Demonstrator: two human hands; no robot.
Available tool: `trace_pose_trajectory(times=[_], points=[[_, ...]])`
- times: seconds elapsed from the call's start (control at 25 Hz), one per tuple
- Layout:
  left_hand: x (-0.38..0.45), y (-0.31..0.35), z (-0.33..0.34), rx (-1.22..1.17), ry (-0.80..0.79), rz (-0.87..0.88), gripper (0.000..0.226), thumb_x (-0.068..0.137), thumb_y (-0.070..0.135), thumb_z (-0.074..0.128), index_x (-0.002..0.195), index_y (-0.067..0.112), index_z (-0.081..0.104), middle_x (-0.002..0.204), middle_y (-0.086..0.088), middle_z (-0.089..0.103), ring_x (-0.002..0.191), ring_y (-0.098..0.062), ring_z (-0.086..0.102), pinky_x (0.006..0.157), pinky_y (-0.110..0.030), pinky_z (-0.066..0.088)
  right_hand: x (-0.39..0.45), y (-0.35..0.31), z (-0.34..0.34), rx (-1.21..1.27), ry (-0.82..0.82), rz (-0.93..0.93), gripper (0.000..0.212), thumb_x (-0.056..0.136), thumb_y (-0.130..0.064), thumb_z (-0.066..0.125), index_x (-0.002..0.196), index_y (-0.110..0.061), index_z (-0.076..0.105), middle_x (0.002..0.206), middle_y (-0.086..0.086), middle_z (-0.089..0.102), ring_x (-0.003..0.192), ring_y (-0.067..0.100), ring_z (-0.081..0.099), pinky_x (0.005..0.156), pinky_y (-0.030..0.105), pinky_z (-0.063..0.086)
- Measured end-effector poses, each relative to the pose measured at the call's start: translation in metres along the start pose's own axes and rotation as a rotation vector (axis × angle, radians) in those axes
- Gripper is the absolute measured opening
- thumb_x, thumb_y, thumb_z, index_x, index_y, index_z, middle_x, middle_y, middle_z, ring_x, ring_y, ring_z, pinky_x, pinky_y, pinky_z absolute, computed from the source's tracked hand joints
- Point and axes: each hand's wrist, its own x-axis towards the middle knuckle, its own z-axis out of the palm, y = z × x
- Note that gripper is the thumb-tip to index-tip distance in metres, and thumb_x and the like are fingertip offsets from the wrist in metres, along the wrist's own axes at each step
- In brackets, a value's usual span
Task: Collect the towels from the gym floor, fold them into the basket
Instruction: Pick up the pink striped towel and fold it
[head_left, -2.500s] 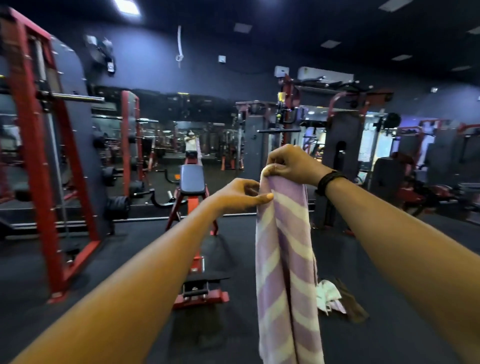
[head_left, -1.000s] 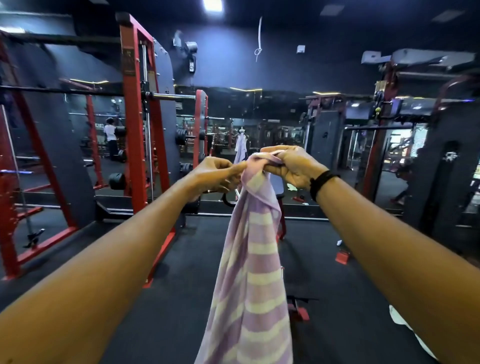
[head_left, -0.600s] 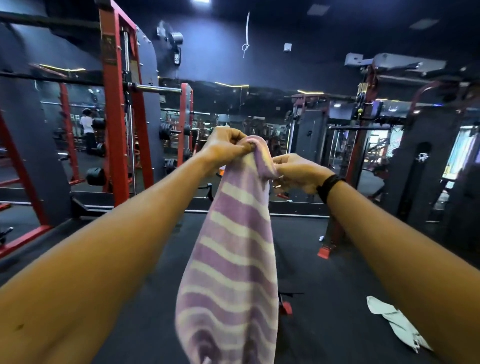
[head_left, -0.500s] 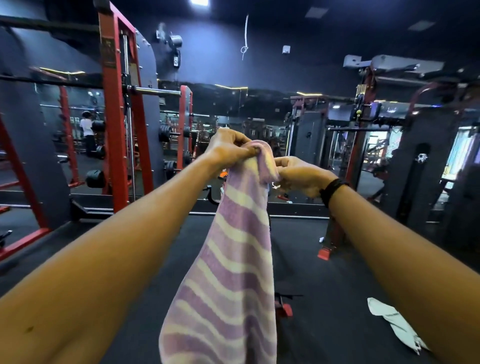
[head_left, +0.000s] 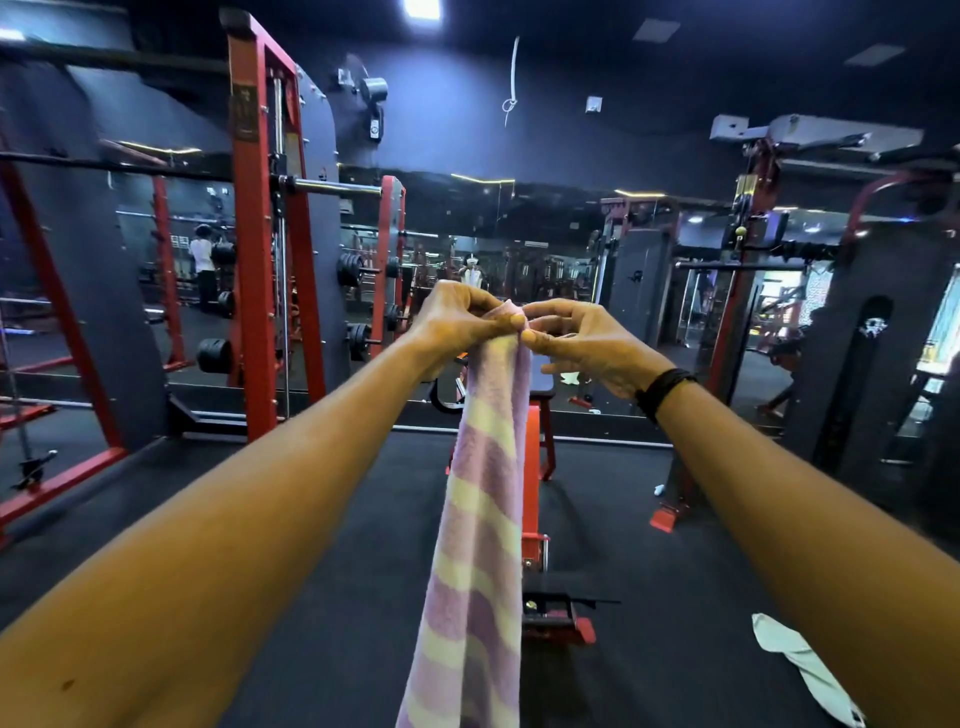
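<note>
Left hand (head_left: 457, 325) and right hand (head_left: 582, 338) pinching top edge of striped towel (head_left: 480, 519), fingertips clamped; towel hanging below.

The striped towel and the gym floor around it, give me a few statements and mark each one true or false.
1. Both hands pinch the top of the striped towel. True: the left hand and right hand meet at its upper end.
2. The towel lies flat on the floor. False: it hangs down from the hands.
3. A white towel lies on the floor at lower right. True.
4. The right wrist is bare. False: it wears a black wristband.
5. A red bench stands behind the hanging towel. True.
6. The basket sits beside the bench. False: no basket is in view.
</note>
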Motion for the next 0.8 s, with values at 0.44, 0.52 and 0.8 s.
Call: trace_pose_trajectory(times=[0.44,0.52,0.8], points=[[-0.005,-0.025,-0.004,0.002,-0.304,-0.169,0.021,0.082,0.016,0.073,0.096,0.001,0.070,0.089,-0.010,0.068,0.081,-0.018,0.062,0.077,-0.034,0.053,0.008,0.012,0.004,0.073,0.155,-0.006,0.014,0.094,-0.007,0.056,0.085,-0.011,0.047,0.068,0.005,0.051,0.056,0.005,0.055,0.045,0.017,0.048],[-0.002,-0.024,0.002,-0.008,-0.280,-0.130,0.012,0.090,0.017,0.065,0.092,0.005,0.067,0.086,-0.009,0.065,0.083,-0.019,0.059,0.077,-0.036,0.051,0.004,0.012,-0.001,0.080,0.000,0.066,0.017,0.089,-0.012,0.063,0.099,-0.009,0.050,0.072,0.005,0.058,0.059,0.007,0.060,0.046,0.018,0.049],[-0.013,-0.045,0.009,-0.021,-0.350,-0.106,0.031,0.078,0.023,0.074,0.092,-0.002,0.064,0.083,-0.012,0.060,0.076,-0.020,0.052,0.062,-0.025,0.044,0.014,0.016,-0.017,-0.215,0.230,-0.062,0.017,0.095,-0.010,0.057,0.078,-0.008,0.059,0.070,0.005,0.051,0.057,0.007,0.047,0.048,0.018,0.042]])
